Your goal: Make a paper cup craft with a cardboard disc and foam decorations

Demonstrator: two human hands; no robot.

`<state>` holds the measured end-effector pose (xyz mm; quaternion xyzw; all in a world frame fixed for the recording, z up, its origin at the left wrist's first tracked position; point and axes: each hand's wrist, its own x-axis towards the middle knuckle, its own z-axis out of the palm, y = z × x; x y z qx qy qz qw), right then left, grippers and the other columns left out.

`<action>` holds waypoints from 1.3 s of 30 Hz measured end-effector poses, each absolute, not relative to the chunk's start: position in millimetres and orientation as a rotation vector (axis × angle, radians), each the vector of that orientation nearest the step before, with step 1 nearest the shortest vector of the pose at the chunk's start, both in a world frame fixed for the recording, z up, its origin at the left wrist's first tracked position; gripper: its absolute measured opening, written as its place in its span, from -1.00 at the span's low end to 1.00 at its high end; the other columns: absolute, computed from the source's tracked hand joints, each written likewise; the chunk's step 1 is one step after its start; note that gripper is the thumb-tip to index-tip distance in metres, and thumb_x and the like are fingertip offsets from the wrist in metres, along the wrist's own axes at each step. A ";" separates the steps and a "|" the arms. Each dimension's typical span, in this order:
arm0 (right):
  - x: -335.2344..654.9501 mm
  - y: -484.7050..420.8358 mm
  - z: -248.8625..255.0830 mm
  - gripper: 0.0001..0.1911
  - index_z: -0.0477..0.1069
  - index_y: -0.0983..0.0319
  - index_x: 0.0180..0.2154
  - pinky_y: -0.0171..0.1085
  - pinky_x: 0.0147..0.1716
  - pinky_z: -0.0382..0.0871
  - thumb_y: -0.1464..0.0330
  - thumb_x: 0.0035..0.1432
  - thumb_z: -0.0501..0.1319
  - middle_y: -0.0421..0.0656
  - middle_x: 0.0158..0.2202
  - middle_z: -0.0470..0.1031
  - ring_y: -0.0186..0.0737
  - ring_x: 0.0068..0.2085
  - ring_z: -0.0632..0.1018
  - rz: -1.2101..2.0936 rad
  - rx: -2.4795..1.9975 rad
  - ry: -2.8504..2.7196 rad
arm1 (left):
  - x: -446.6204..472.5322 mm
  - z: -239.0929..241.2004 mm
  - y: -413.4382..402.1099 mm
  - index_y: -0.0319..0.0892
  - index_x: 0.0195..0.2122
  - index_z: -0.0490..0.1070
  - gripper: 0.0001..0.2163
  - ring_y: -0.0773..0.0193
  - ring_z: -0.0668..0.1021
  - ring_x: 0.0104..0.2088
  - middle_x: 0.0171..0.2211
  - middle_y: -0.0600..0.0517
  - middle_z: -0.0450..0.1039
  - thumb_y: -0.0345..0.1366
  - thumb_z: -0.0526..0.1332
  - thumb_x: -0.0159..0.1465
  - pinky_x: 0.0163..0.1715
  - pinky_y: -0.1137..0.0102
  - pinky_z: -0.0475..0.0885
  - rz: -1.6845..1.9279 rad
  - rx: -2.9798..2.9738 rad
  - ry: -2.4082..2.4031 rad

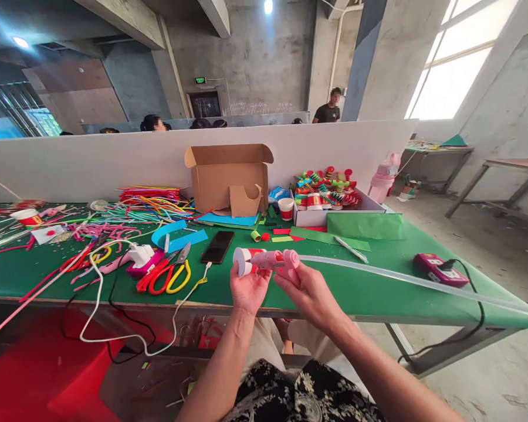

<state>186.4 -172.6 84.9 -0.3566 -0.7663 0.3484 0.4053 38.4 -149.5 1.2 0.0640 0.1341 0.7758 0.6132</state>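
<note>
My left hand [249, 291] is closed around a small red and white paper cup [242, 262], turned on its side with its white end facing left. In my right hand [312, 291] is a pink hot glue gun [273, 259], its front end at the cup. I cannot tell whether the tip touches it. A long translucent glue stick [396, 273] runs from the gun's back toward the table's right edge. Left of my hands lie a black phone [218, 247], scissors with yellow handles [181, 272] and another tool with red handles [156, 280].
A white box [310, 218] of colourful paper figures stands at the back right, beside an open cardboard box [229, 176]. Pipe cleaners [152, 202] are heaped at left. A white cable [97, 293] hangs over the table's front edge; a purple power block [440, 269] sits at right.
</note>
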 end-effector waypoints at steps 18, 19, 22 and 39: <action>178.7 -169.9 77.6 -0.78 0.30 0.22 -0.43 -0.36 -0.50 0.14 0.22 0.16 0.11 -0.26 -0.54 0.32 -0.33 -0.50 0.29 0.835 -0.978 -1.937 | 39.3 5.8 -151.3 -0.21 -0.21 0.51 -0.72 0.17 0.60 -0.20 -0.26 -0.07 0.58 -0.12 0.15 0.27 -0.17 0.31 0.47 1.790 0.131 0.333; 178.8 -170.3 77.6 -0.79 0.31 0.22 -0.42 -0.36 -0.49 0.14 0.22 0.16 0.11 -0.26 -0.53 0.32 -0.33 -0.49 0.29 0.834 -0.979 -1.937 | 39.3 5.6 -151.1 -0.21 -0.21 0.51 -0.72 0.17 0.60 -0.19 -0.26 -0.08 0.58 -0.12 0.15 0.27 -0.17 0.31 0.47 1.790 0.137 0.336; 178.7 -171.0 77.4 -0.80 0.31 0.22 -0.40 -0.36 -0.50 0.13 0.23 0.17 0.10 -0.26 -0.53 0.31 -0.34 -0.50 0.29 0.837 -0.984 -1.936 | 39.3 5.2 -150.7 -0.20 -0.20 0.51 -0.73 0.17 0.59 -0.18 -0.25 -0.07 0.58 -0.12 0.15 0.27 -0.15 0.30 0.47 1.795 0.145 0.345; 179.3 -172.6 72.7 -0.77 0.29 0.22 -0.46 -0.36 -0.52 0.13 0.23 0.17 0.10 -0.27 -0.56 0.28 -0.34 -0.51 0.24 0.816 -1.023 -1.954 | 37.5 -3.9 -146.2 -0.21 -0.16 0.51 -0.70 0.14 0.57 -0.12 -0.20 -0.07 0.57 -0.09 0.20 0.24 -0.05 0.27 0.43 1.825 0.131 0.369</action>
